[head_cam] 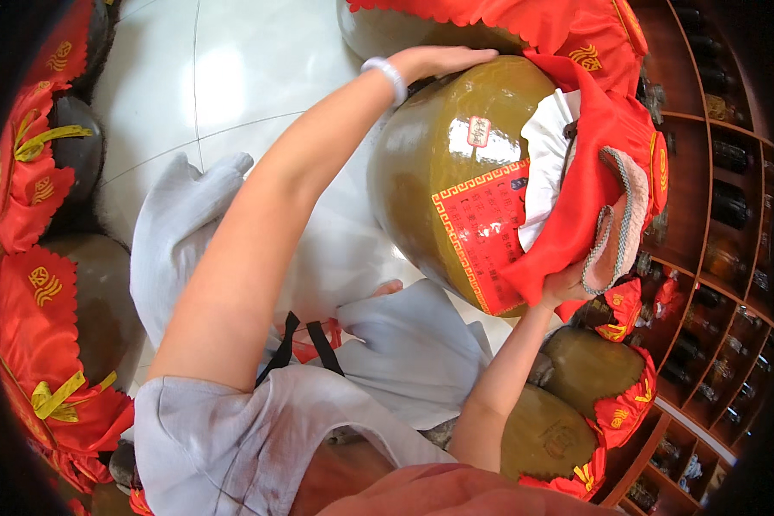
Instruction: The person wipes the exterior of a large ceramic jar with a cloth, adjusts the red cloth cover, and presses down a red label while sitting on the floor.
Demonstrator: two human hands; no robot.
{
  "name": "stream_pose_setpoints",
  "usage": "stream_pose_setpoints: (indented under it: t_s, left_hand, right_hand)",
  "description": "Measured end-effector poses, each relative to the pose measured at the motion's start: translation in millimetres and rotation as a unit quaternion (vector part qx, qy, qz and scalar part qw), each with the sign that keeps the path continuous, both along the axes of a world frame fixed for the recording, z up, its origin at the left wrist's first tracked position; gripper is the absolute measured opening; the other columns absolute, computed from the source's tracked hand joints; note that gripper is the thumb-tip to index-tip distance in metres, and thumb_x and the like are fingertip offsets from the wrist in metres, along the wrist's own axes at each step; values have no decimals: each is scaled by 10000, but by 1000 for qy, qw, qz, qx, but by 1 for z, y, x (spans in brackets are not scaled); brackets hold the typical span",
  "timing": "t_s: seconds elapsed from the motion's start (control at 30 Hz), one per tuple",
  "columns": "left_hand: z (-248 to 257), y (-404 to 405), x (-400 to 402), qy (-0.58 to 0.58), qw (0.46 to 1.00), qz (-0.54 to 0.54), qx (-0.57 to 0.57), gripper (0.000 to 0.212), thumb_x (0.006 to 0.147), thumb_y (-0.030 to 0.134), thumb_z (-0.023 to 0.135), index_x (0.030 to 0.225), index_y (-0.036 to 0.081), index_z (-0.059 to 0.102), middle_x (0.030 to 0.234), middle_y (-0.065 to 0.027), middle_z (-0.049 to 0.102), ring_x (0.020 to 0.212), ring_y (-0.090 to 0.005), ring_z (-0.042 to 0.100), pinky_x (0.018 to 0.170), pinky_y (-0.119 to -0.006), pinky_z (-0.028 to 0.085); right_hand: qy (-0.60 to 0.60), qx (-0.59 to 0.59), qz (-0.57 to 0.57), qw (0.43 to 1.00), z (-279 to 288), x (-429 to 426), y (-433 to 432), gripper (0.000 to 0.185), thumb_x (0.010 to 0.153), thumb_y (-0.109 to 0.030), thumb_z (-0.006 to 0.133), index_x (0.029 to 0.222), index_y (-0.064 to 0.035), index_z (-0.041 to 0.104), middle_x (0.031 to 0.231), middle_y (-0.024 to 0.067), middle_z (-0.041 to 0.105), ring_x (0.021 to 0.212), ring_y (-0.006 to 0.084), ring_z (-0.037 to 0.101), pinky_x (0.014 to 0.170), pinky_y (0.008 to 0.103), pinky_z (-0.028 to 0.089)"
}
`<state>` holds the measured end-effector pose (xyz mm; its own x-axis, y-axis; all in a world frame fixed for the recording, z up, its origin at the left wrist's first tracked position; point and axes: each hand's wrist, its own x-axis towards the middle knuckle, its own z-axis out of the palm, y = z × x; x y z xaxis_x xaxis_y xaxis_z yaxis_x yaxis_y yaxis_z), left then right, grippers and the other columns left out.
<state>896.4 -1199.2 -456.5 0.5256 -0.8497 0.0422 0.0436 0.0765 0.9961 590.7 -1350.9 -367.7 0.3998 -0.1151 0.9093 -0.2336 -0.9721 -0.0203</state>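
My left hand [450, 60], with a pale bracelet at the wrist, lies flat with straight fingers against the far side of a large olive-brown glazed jar [413, 155]. My right hand [566, 285] grips a folded pink towel [631, 187] with checked trim, beside the jar's covered mouth. Red cloth [580, 193] drapes over the mouth, and a piece of white cloth [547, 155] shows beneath it. A red paper label [480, 238] with printed writing and a small white tag [478, 131] are stuck on the jar's side. The right fingertips are hidden.
More jars [100, 303] with red cloth covers [35, 290] and yellow ribbons line the left side. Other covered jars [548, 432] stand close by my right arm. Wooden shelves [687, 193] holding bottles run along the right. White floor tiles [245, 64] lie between the rows.
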Motion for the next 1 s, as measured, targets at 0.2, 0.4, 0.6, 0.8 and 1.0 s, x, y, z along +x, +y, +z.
stream_pose_setpoints:
  t_s: [0.2,0.4,0.6,0.8,1.0]
  left_hand:
    - [-175,53,-70,259,963,73,-21,617,917,463,202,1294,-12,312,1361,-90,297,1257,-171,246,1056,-300,146]
    - [-210,57,-145,421,891,169,-2,597,927,437,180,1272,-21,347,1331,-105,342,1238,-195,278,1055,-305,151]
    - [-95,37,-50,257,955,91,-112,588,917,457,236,1299,20,331,1328,-46,361,1201,-136,330,1030,-263,197]
    - [-94,20,-29,212,976,54,-20,539,903,465,290,1239,77,452,1273,-49,433,1133,-143,403,978,-270,269]
    - [-220,44,-148,424,883,201,20,545,930,412,224,1285,17,346,1326,-95,357,1224,-200,306,1041,-310,190]
  right_hand:
    - [4,11,10,1000,-2,0,-1,303,716,-130,622,966,34,577,943,169,599,870,347,547,762,412,413]
    - [9,11,10,1000,2,-1,-3,303,713,-125,626,966,34,577,943,168,599,870,346,548,761,411,414]
    - [17,15,8,1000,0,2,-5,303,709,-120,630,965,33,578,943,168,600,870,346,548,760,411,414]
    - [20,16,8,1000,0,2,-6,304,706,-115,634,965,33,578,943,167,600,870,345,549,760,410,415]
    - [20,15,1,1000,0,-5,-9,304,703,-110,638,964,33,578,943,166,600,870,344,549,759,409,416]
